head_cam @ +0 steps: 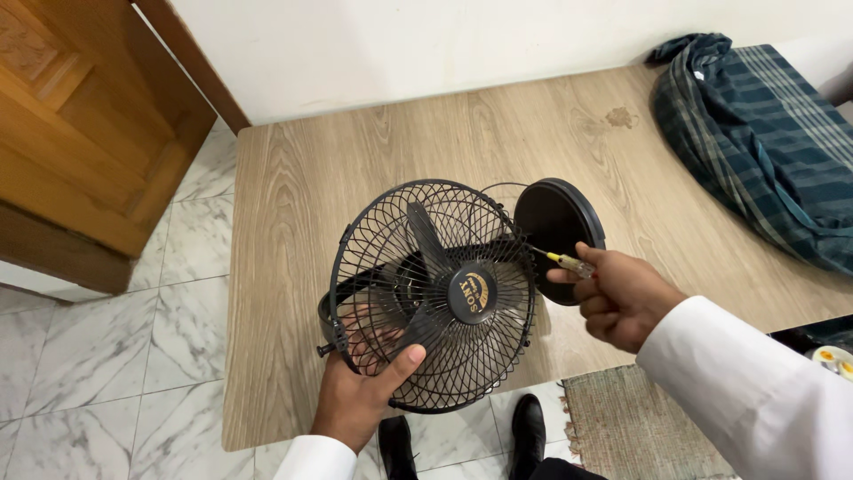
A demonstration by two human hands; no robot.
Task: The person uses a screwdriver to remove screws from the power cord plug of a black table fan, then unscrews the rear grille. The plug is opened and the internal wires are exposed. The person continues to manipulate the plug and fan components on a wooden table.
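Note:
A small black table fan (433, 293) with a round wire grille is held above a wooden table (293, 187). Its round black base (558, 233) sticks out at the right. My left hand (364, 387) grips the lower left rim of the grille, thumb across the front wires. My right hand (617, 293) holds a small screwdriver (562, 260) with a clear yellow handle. The screwdriver's tip points left toward the grille's right edge, near the base.
A dark checked cloth (755, 133) lies bunched on the table's far right. A wooden door (89, 124) stands at the left over a marble tile floor (107, 373). Black shoes (524, 427) and a woven mat (622, 427) show below the table's front edge.

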